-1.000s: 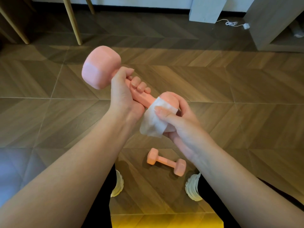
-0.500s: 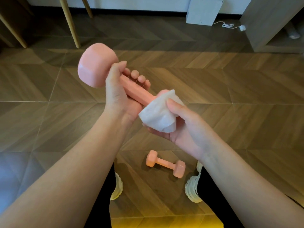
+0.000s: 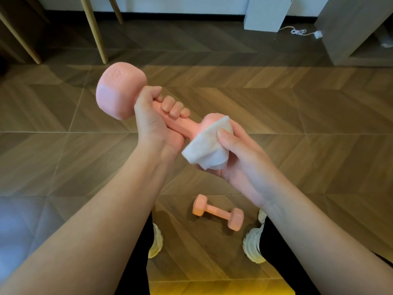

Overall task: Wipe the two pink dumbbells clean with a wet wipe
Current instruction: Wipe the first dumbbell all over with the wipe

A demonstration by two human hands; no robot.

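My left hand [image 3: 157, 126] grips the handle of a pink dumbbell [image 3: 119, 90], held up in the air with its far head pointing up and left. My right hand [image 3: 240, 158] holds a white wet wipe [image 3: 207, 147] wrapped over the dumbbell's near head, thumb pressing on top of the wipe. That near head is mostly hidden by the wipe and fingers. A second pink dumbbell [image 3: 218, 212] lies on the wooden floor between my feet.
My two white shoes [image 3: 254, 243] stand on the wood floor [image 3: 297, 124] either side of the lying dumbbell. Wooden furniture legs [image 3: 95, 30] rise at the back left. A white box [image 3: 265, 13], a white cable [image 3: 302, 31] and a grey cabinet [image 3: 350, 28] sit at the back right.
My right hand has turned the wipe around the near head of the held dumbbell, and more of that head now shows above the wipe. My left hand keeps its grip.
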